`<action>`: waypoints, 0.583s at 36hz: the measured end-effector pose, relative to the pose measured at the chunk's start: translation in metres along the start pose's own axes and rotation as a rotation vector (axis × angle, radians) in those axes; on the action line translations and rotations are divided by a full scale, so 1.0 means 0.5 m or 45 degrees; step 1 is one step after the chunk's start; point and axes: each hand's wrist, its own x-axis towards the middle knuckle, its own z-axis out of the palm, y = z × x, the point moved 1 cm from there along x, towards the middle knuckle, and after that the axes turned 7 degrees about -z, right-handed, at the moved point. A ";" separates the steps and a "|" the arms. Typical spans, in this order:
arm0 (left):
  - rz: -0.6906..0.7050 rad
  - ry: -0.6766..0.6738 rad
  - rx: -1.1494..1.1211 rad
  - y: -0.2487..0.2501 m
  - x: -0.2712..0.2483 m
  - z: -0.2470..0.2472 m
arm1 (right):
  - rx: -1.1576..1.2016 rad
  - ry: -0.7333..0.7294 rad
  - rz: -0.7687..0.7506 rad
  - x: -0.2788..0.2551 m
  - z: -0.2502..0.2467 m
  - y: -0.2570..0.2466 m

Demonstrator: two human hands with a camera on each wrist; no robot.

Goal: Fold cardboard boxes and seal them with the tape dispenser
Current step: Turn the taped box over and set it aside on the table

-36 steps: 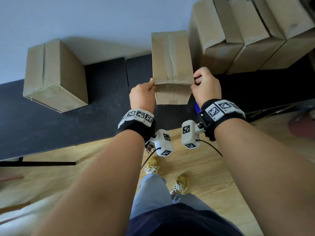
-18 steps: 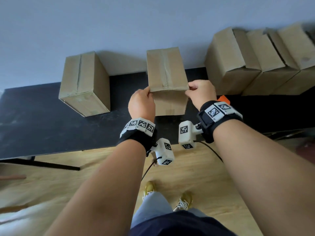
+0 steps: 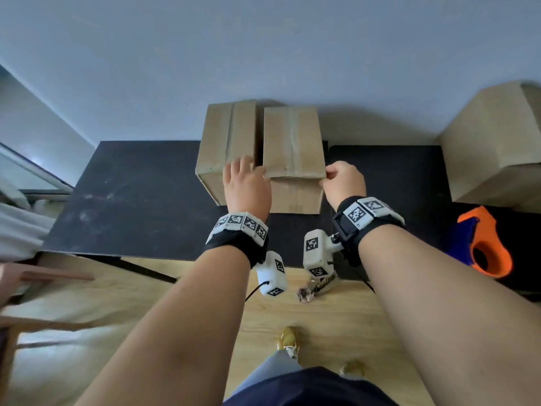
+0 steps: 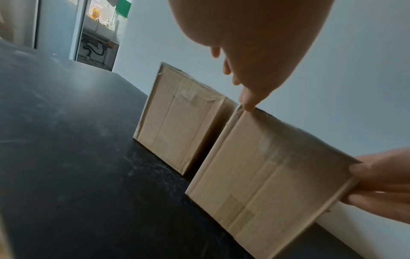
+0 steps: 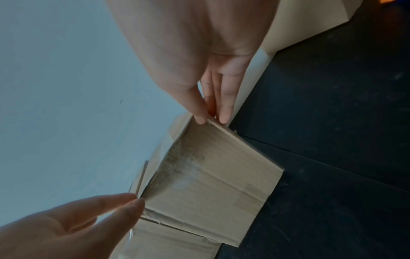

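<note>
Taped box (image 3: 293, 142) held mid-frame, both hands
L hand (image 3: 247, 186) fingers straight, touching corner; R hand (image 3: 342, 180) pinches other corner, beside second box (image 3: 227, 142).

I see the sealed brown cardboard box (image 3: 293, 142) upright on the black table (image 3: 140, 197), back against the wall, a strip of clear tape running down the middle seam of its top and over onto its near face. A second sealed box (image 3: 225, 136) of the same kind stands just to its left, nearly touching, seam taped the same way; a third box (image 3: 491, 142) sits well apart at the right edge. The orange and blue tape dispenser (image 3: 486, 244) lies on the table at the near right.
</note>
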 end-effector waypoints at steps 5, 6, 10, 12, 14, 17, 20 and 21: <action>0.026 -0.231 -0.099 -0.039 0.034 0.010 | -0.040 -0.022 -0.021 0.025 0.043 -0.027; 0.022 -0.259 -0.112 -0.045 0.041 0.013 | -0.048 -0.023 -0.026 0.031 0.051 -0.031; -0.002 -0.269 -0.085 -0.068 0.059 0.020 | -0.065 -0.071 -0.060 0.050 0.071 -0.044; -0.002 -0.253 -0.067 -0.072 0.065 0.021 | -0.069 -0.104 -0.083 0.055 0.076 -0.051; -0.001 -0.246 -0.049 -0.071 0.071 0.020 | -0.069 -0.128 -0.084 0.057 0.077 -0.053; 0.022 -0.239 -0.059 -0.059 0.080 0.021 | -0.022 -0.113 -0.035 0.056 0.068 -0.046; 0.068 -0.254 -0.082 -0.025 0.086 0.029 | 0.012 -0.013 0.028 0.048 0.036 -0.026; 0.088 -0.264 -0.103 -0.009 0.087 0.033 | 0.008 0.022 0.045 0.046 0.021 -0.014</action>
